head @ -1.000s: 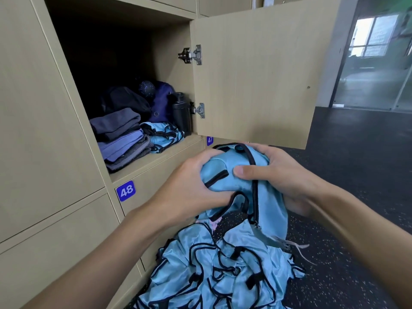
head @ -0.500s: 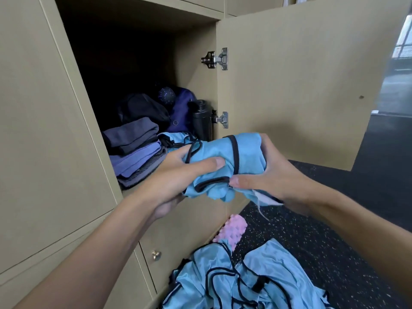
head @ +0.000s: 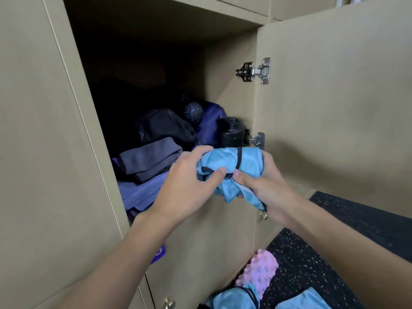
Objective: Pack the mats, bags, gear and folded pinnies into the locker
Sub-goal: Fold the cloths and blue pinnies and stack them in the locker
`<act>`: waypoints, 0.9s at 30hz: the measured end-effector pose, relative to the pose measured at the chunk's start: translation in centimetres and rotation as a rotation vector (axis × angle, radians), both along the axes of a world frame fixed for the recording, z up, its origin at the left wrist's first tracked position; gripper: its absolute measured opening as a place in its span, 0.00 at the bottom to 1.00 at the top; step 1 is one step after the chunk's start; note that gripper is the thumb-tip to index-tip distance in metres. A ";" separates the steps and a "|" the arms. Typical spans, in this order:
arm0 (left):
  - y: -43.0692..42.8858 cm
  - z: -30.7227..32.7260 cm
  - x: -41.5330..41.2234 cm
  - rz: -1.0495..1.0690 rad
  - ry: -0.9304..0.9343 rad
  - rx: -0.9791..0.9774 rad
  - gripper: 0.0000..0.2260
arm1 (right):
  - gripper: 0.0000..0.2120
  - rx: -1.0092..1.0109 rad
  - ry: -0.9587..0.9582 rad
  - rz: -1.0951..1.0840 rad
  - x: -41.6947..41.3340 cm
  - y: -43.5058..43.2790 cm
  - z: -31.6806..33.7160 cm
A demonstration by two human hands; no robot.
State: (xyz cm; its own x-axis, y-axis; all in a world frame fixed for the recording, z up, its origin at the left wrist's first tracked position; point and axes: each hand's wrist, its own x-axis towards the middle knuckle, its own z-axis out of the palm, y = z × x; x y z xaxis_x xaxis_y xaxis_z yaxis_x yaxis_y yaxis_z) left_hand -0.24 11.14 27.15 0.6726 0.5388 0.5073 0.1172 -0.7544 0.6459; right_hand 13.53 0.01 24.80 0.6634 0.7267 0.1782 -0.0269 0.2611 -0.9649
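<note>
Both hands, left hand (head: 187,186) and right hand (head: 265,186), clamp fingers round a folded blue pinny (head: 231,168) at the part-filled locker (head: 231,101); more pinnies (head: 231,299) and a pink roller (head: 259,273) wait on the floor.

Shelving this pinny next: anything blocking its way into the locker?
Nothing visible. The door is open; the pinny, gripped by left hand and right hand, is at the opening. A black bottle stands just behind.

A gym locker area: beige wooden lockers (head: 44,130), speckled black rubber floor (head: 312,262) (pink foam roller (head: 259,273) on it).

Locker (head: 229,52) w/ folded mats (head: 151,159), bottle (head: 230,132)
</note>
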 end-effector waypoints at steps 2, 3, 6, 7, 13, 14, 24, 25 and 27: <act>1.7 0.4 1.0 0.087 0.000 0.118 0.16 | 0.26 0.005 -0.007 0.016 1.2 2.0 0.5; 2.6 0.8 1.6 0.159 0.014 0.209 0.17 | 0.25 -0.005 -0.026 0.026 1.9 3.1 0.8; 4.8 1.8 2.4 0.339 0.130 0.479 0.23 | 0.21 -0.053 -0.091 0.035 3.5 5.6 1.5; 5.7 2.0 2.6 0.348 0.157 0.488 0.23 | 0.20 -0.055 -0.092 0.037 4.1 6.6 1.7; 9.0 0.0 3.4 0.374 0.319 0.362 0.25 | 0.21 -0.052 -0.180 -0.009 6.0 11.8 1.5; 9.2 -0.7 3.4 0.374 0.359 0.380 0.26 | 0.22 -0.059 -0.263 -0.064 6.1 12.4 1.1; 10.3 -2.8 4.1 0.405 0.418 0.562 0.30 | 0.27 -0.125 -0.575 -0.274 4.7 14.8 -1.8; 10.2 -2.9 4.0 0.398 0.390 0.562 0.30 | 0.30 -0.136 -0.576 -0.273 4.5 15.1 -1.9; 10.1 -2.9 4.0 0.375 0.339 0.523 0.31 | 0.31 -0.147 -0.597 -0.304 4.1 15.6 -2.1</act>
State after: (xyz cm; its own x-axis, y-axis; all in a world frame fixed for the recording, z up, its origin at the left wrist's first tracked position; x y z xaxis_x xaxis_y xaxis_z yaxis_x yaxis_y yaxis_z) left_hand 3.81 21.28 24.25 0.6565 0.5077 0.5579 0.5581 -0.8245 0.0936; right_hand 17.64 15.60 22.71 0.6608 0.5684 0.4903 0.5741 0.0380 -0.8179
